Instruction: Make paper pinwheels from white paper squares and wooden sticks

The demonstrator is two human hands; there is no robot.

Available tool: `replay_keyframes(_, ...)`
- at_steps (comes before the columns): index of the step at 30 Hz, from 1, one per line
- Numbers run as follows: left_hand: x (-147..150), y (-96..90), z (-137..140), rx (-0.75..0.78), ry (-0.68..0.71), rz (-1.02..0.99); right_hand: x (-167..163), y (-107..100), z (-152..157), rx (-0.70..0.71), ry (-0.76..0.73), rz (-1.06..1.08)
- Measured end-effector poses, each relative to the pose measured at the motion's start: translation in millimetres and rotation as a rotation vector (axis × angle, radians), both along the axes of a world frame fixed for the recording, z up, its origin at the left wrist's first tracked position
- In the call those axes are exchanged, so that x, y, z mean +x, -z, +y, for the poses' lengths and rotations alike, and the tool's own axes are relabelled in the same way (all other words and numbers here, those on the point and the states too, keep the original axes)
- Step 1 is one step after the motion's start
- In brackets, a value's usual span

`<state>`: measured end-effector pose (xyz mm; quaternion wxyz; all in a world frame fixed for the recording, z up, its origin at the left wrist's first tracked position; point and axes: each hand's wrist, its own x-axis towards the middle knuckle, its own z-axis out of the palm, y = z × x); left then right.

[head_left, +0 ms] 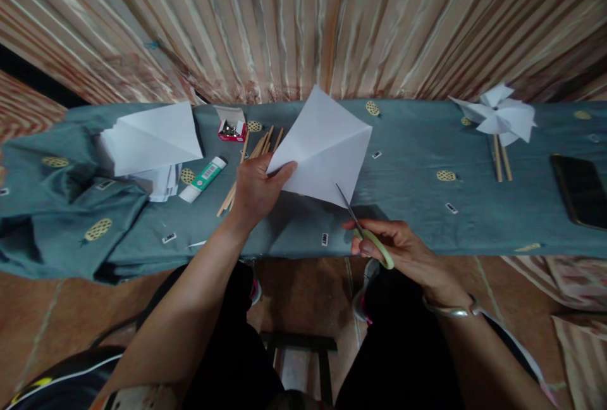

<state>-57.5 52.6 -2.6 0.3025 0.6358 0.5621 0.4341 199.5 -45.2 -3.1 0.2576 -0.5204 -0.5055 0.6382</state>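
My left hand point(260, 187) pinches the left corner of a creased white sheet of paper point(327, 138), holding it above the table. In my right hand point(403, 248) is a pair of scissors point(374, 245) with pale green handles. The scissors' blades meet the paper near its lower corner, one blade lying over the sheet. Behind my left hand, several wooden sticks point(258, 147) lie in a loose bundle, partly covered by the hand and the paper.
At left lie a stack of white paper point(156, 138), smaller paper pieces point(161, 185) and a glue stick point(203, 179). A small red box point(232, 128) holds metal pins. At right are paper pinwheels point(497, 116) on sticks and a dark phone point(579, 188). A curtain point(303, 24) hangs behind.
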Motion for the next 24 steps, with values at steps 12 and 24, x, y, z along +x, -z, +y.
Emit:
replay_keyframes(12,-0.8,1.5,0.6,0.024,0.003,-0.019,-2.3,0.6,0.9,-0.104,0.075,0.041)
replay_keyframes(24,5.6,-0.1,-4.5,-0.035,0.094,-0.047,-0.8,-0.9,1.3,-0.03,0.066,0.015)
